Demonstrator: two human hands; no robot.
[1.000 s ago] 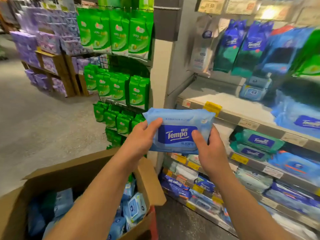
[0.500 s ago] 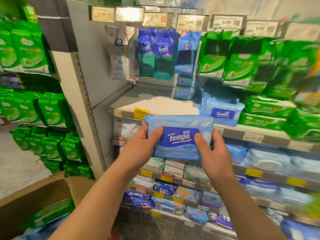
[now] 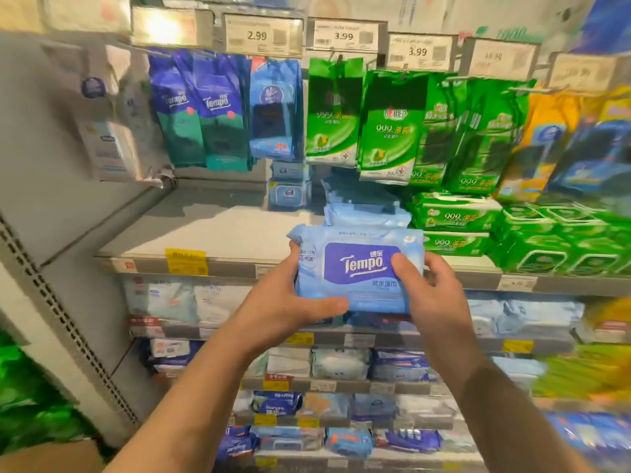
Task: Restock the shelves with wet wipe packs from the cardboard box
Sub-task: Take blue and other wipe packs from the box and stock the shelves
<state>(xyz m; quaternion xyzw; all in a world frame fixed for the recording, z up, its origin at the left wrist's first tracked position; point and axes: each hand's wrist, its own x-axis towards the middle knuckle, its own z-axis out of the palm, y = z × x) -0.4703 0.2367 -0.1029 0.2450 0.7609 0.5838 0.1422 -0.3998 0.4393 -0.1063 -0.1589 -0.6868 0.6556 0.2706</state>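
Note:
I hold a light blue Tempo wet wipe pack (image 3: 355,268) in both hands, level, just in front of the edge of the upper shelf (image 3: 205,233). My left hand (image 3: 283,308) grips its left end with the thumb under the lower edge. My right hand (image 3: 430,295) grips its right end with the thumb on the label. Behind the pack lies a stack of similar blue packs (image 3: 365,209) on the shelf. A corner of the cardboard box (image 3: 41,455) shows at the bottom left; its contents are out of view.
The left half of the upper shelf is bare. Green wipe packs (image 3: 478,227) fill its right side. Hanging packs (image 3: 386,124) and price tags (image 3: 263,35) sit above. Lower shelves (image 3: 341,380) hold several mixed blue and white packs. A grey upright (image 3: 61,319) bounds the bay on the left.
My view has swung right from the box to face the shelf bay. Both hands have carried the pack up and forward to the upper shelf's edge. The grip is the same.

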